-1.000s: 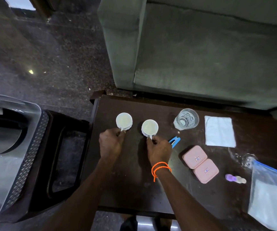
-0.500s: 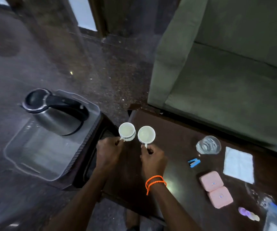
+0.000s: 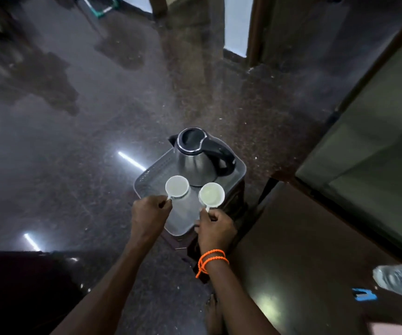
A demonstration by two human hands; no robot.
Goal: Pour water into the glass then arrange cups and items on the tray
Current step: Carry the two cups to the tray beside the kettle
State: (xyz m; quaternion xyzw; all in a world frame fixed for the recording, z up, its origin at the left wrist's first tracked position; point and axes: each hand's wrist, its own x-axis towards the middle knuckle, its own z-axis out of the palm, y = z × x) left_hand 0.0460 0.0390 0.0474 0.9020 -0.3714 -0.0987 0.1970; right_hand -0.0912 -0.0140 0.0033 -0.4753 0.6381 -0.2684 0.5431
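- The kettle point(image 3: 200, 158) fills the far half of the tray point(image 3: 146, 174); its handle overhangs the right side.
- The two cups point(image 3: 177, 187) point(image 3: 211, 194), held by the left hand point(image 3: 150, 213) and right hand point(image 3: 215, 228), hang over the tray's middle, just in front of the kettle.
- The tray's near strip, between the hands, is bare.
- On the table point(image 3: 303, 238), the near-left stretch is clear; the glass point(image 3: 399, 280) stands well right.

No readable text, label, brand, number or sign is showing anywhere. The stainless steel kettle with the black lid and handle point(image 3: 198, 158), the two white cups point(image 3: 177, 186) and the clear plastic tray point(image 3: 146, 176) are showing plain surfaces, and motion blur is smearing the rest.
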